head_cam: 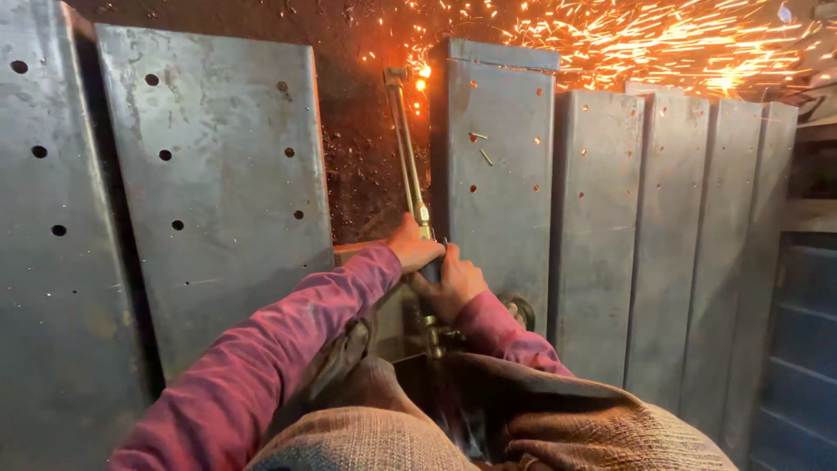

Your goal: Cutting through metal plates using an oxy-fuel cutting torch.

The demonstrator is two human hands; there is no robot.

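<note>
So here's the setup: both hands are on a long brass cutting torch (pixel 408 157). The left hand (pixel 412 248) is wrapped around the tube just where it meets the handle, and the right hand (pixel 451 283) is clenched on the handle right behind it, a bit closer to the body. The two hands are practically touching each other, left one ahead, right one behind.

The torch's long axis runs almost straight away from the person, leaning slightly to the left as it goes, so the tip (pixel 397 77) sits well beyond the hands at the far end. It's glowing orange there, right beside the top left corner of a tall steel channel (pixel 497 174) with small holes in it. Sparks (pixel 663 44) are spraying off to the right over the tops of more grey channels (pixel 663 235) lined up side by side.

On the left there's a big flat steel plate (pixel 218 192) with punched holes, and the dark gritty floor (pixel 362 174) shows in the gap under the torch. Pink sleeves (pixel 279 349), and coarse brown cloth (pixel 558 427) over the knees at the bottom.
</note>
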